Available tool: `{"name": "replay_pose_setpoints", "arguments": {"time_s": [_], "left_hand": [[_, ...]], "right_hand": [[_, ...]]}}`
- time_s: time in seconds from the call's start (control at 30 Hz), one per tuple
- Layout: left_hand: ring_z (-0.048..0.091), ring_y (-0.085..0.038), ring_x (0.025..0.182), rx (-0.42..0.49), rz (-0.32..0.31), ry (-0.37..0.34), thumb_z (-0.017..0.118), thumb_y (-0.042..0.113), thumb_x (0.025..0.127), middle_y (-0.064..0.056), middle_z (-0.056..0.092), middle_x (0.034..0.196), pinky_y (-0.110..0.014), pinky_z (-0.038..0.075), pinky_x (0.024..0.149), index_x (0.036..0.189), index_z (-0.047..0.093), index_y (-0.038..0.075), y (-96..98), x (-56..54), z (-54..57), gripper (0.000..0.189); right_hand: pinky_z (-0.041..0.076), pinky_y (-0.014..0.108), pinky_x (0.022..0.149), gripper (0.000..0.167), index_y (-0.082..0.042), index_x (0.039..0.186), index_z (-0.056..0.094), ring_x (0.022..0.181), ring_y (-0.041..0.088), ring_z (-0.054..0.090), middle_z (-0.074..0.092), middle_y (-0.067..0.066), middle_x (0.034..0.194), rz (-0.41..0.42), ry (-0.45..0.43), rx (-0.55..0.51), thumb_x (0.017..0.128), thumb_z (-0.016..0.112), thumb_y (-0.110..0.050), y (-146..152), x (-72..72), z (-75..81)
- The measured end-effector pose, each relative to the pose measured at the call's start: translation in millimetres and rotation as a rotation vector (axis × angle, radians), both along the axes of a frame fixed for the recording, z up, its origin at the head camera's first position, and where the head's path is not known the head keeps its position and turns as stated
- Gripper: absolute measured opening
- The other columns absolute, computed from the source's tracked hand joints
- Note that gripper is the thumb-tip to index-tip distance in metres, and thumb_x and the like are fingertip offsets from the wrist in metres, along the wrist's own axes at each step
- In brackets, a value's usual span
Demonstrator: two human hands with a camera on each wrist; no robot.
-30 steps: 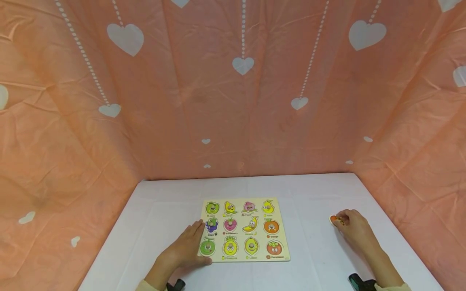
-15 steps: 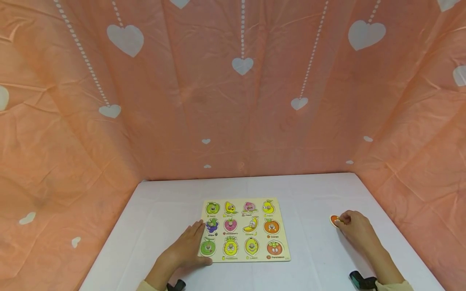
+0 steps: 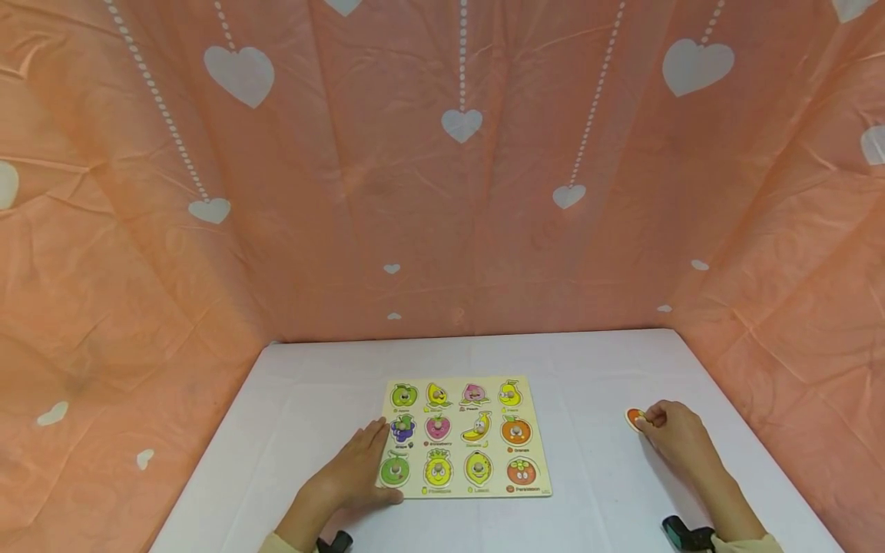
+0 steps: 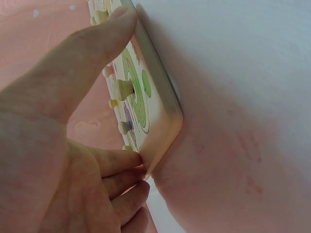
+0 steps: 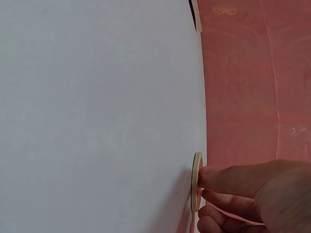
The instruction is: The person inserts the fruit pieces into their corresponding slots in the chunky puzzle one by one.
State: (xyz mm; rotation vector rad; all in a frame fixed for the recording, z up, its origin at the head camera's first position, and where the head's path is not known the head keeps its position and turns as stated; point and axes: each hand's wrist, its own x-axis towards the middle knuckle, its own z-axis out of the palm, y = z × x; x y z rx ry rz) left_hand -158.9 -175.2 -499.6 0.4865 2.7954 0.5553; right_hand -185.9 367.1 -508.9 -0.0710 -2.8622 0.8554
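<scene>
A pale wooden fruit puzzle board lies flat on the white table, its cartoon fruits set in rows, with knobs on most of them. My left hand rests against its near left corner, fingers along the left side and thumb at the front edge. The left wrist view shows the thumb and fingertips touching the board's edge. Well to the right, my right hand pinches a round orange-red puzzle piece between thumb and fingers. In the right wrist view this piece sits at the table surface, partly hidden by the fingers.
The white table has a stretch of bare surface between the board and the right hand. Peach-coloured cloth with white hearts walls the back and both sides. Black devices are strapped at the wrists.
The right fingers have shifted slightly on the puzzle piece, and more of its face shows now. My left hand and the board have stayed in place.
</scene>
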Motion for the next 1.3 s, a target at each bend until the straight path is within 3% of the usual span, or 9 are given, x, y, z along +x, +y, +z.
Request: {"name": "replay_pose_setpoints", "arguments": {"time_s": [0.77,1.3], "left_hand": [[0.025,-0.044,0.161,-0.005,-0.010,-0.002,0.095,0.048,0.078,-0.030,0.028,0.171,-0.056,0.023,0.134,0.161,0.032,-0.012,-0.9,-1.1,-1.3,0.120],[0.025,-0.045,0.161,0.014,-0.005,-0.004,0.095,0.047,0.078,-0.031,0.029,0.171,-0.057,0.023,0.133,0.160,0.033,-0.013,0.3,0.1,3.4,0.120]], "right_hand": [[0.052,0.027,0.063,0.019,0.003,0.097,0.070,0.083,0.021,0.064,0.067,0.010,0.092,0.068,-0.016,-0.063,0.095,0.079,-0.013,-24.0,-4.8,4.0],[0.053,0.026,0.065,0.017,0.001,0.096,0.071,0.082,0.018,0.064,0.066,0.008,0.094,0.099,0.007,-0.073,0.094,0.082,-0.012,-56.8,-2.5,8.4]]}}
